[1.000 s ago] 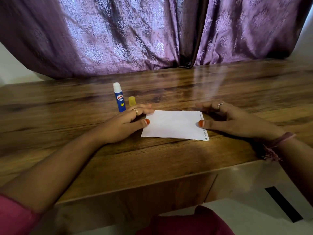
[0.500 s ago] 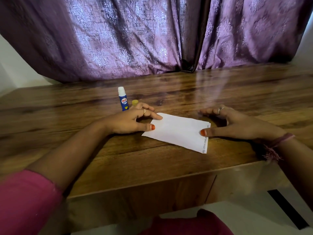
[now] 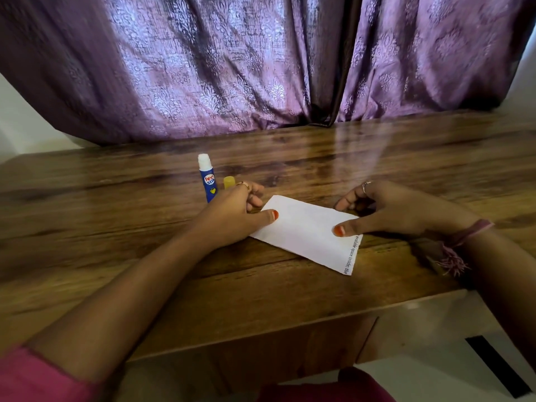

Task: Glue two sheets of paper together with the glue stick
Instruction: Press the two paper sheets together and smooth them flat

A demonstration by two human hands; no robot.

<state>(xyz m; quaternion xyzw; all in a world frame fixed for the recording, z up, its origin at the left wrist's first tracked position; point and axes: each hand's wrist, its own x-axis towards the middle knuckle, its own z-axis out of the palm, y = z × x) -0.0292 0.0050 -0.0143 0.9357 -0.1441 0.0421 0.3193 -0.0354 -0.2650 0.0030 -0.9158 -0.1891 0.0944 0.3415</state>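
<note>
**Paper held at both ends; glue stick behind the left hand**

The paper (image 3: pixel 307 232) lies flat on the desk (image 3: pixel 290 291), between the two hands. Only one white surface shows; whether a second sheet lies beneath it cannot be told. Its long axis runs on a diagonal, from far-left to near-right, with a line of printed text along the near-right short edge.

The left hand (image 3: pixel 232 213) rests at the far-left end. Its thumb lies straight on the paper's corner; the other fingers are curled and, as far as the view shows, hold nothing. The right hand (image 3: pixel 385 211) rests at the right end. Its thumb presses down on the sheet near the printed edge, and its fingers curl over the far edge. Whether they pinch the paper or only touch it cannot be told.

The glue stick (image 3: pixel 206 178) stands upright on the desk, uncapped, its white glue end up. It is just behind the left hand and well apart from the right hand. Its yellow cap (image 3: pixel 229 181) stands just beside it, partly hidden by the left knuckles. The left hand is the nearer grip for the stick: the reach is short, away from the body and slightly left.

Containers: none in view. Behind the desk hangs a purple curtain (image 3: pixel 232 68).
</note>
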